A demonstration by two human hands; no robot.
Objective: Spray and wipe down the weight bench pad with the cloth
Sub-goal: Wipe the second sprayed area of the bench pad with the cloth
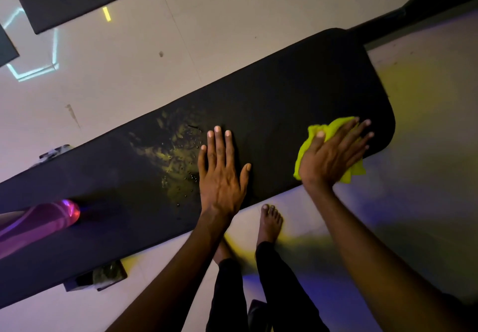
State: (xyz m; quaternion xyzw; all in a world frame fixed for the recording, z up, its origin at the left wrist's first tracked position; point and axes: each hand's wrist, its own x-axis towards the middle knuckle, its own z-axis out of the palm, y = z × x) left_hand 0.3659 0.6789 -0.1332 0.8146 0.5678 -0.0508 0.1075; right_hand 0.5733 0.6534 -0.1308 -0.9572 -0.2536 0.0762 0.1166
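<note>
Black bench pad (271,99) (wet patch (178,155) mid-length) bears yellow cloth (333,127), pink bottle (38,220), both hands

Your right hand (333,153) presses flat on a crumpled yellow-green cloth (324,131) near the right end of the black bench (271,104) pad. Your left hand (222,174) lies flat, fingers spread, on the pad's middle, apart from the cloth. Wet droplets and smears (178,155) sit just left of that hand. A pink translucent spray bottle (44,221) rests on the pad's left part. Your bare foot (270,224) stands on the pale floor (129,78) beside the bench.
</note>
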